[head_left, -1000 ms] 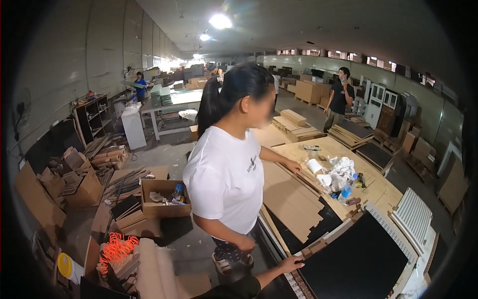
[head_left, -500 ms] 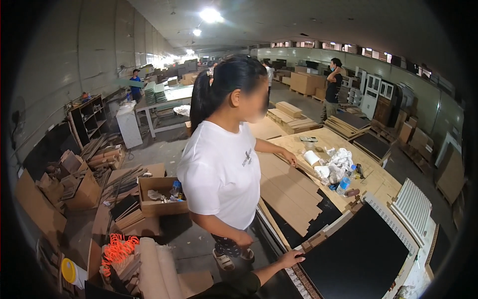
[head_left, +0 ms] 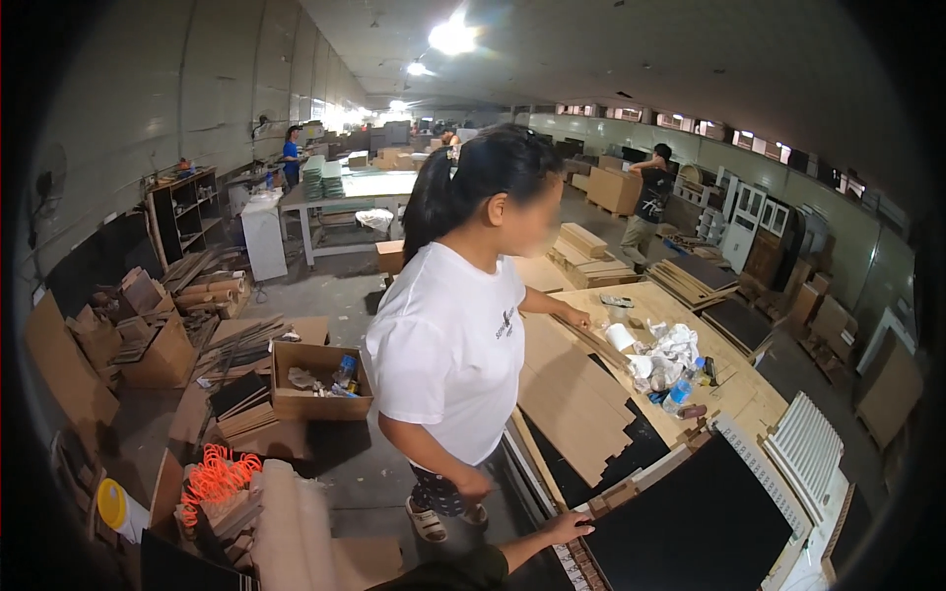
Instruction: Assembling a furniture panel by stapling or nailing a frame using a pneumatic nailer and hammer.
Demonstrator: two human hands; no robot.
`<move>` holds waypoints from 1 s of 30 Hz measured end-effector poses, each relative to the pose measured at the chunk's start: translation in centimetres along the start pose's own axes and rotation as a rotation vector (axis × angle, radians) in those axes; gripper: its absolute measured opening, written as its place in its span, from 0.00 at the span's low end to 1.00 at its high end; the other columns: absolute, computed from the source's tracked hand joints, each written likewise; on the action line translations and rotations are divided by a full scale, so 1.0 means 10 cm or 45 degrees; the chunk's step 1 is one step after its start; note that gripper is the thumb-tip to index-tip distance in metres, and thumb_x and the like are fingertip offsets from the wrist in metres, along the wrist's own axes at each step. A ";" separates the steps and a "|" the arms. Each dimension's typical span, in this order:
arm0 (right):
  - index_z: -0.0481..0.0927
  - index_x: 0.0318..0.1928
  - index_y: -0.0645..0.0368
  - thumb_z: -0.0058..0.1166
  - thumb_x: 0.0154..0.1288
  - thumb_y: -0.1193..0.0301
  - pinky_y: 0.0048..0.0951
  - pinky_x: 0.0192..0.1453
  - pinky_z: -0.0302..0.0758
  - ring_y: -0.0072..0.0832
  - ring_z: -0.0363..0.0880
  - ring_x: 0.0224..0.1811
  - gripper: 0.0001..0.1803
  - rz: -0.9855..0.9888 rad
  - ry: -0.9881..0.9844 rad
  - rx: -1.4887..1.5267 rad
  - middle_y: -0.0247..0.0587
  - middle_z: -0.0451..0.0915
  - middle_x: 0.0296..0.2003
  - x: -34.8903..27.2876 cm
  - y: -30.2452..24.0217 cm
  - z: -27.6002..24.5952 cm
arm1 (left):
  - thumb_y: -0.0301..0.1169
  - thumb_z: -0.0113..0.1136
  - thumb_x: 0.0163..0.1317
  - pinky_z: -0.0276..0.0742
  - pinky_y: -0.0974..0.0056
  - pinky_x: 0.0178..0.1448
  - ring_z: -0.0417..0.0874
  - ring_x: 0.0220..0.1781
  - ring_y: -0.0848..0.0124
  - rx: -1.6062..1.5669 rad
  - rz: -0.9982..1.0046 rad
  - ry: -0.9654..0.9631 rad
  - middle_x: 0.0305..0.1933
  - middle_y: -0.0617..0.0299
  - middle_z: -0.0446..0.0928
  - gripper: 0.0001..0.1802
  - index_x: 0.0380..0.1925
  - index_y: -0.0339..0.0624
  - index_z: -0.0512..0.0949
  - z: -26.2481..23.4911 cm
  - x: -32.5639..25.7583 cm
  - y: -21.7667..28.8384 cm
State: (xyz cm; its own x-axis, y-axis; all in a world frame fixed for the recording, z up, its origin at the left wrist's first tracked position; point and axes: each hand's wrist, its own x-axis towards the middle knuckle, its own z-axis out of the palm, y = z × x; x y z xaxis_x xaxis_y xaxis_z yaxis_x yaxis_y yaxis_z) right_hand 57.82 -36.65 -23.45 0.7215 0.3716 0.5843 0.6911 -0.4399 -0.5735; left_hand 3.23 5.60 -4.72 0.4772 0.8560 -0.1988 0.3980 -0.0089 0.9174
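My left hand [head_left: 570, 527] reaches in from the lower edge on a dark-sleeved forearm. Its fingers lie flat on the near corner of a large black panel [head_left: 690, 532] and hold nothing. My right hand is out of view. Just beyond my hand stands a co-worker in a white t-shirt [head_left: 448, 345], side on to me. One of this person's hands [head_left: 576, 318] rests on a brown cardboard sheet [head_left: 572, 394] that lies on the wooden workbench [head_left: 734, 389].
On the bench lie a white roll [head_left: 619, 337], crumpled white material [head_left: 675, 345] and a water bottle [head_left: 678, 394]. A white slatted panel [head_left: 803, 448] lies at the right. On the floor at the left are an open cardboard box [head_left: 315, 379], an orange coil [head_left: 217, 478] and wood scraps. Two more people work far back.
The view has shifted slightly, so the co-worker sits a little further left in the picture. My left hand stays on the panel's corner.
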 end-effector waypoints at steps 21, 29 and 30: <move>0.76 0.30 0.68 0.49 0.66 0.60 0.26 0.23 0.60 0.19 0.61 0.20 0.20 0.676 -0.089 0.370 0.30 0.67 0.17 -0.01 -2.00 -0.75 | 0.51 0.53 0.60 0.71 0.58 0.53 0.76 0.50 0.52 0.226 0.152 0.371 0.45 0.45 0.76 0.28 0.44 0.36 0.77 0.01 -0.03 0.24; 0.76 0.46 0.71 0.50 0.66 0.63 0.26 0.43 0.69 0.25 0.72 0.36 0.20 0.834 -0.088 0.473 0.41 0.78 0.36 -0.24 -2.02 -0.86 | 0.47 0.56 0.59 0.72 0.60 0.48 0.79 0.44 0.55 0.133 0.064 0.377 0.41 0.50 0.78 0.21 0.38 0.39 0.80 0.12 -0.07 0.26; 0.77 0.46 0.70 0.51 0.65 0.64 0.29 0.48 0.69 0.29 0.72 0.41 0.19 0.847 -0.128 0.346 0.44 0.77 0.40 -0.20 -2.09 -0.90 | 0.46 0.56 0.59 0.72 0.60 0.48 0.79 0.43 0.54 0.147 0.016 0.382 0.40 0.50 0.78 0.21 0.37 0.39 0.80 0.10 -0.09 0.26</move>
State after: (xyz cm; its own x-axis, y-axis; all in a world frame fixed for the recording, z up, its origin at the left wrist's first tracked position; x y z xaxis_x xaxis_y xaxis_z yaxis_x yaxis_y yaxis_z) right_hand 41.50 -35.57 -7.48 0.9844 0.1751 0.0143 0.0818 -0.3851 -0.9192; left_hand 4.61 4.32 -2.51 0.2376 0.9694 -0.0612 0.4880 -0.0646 0.8704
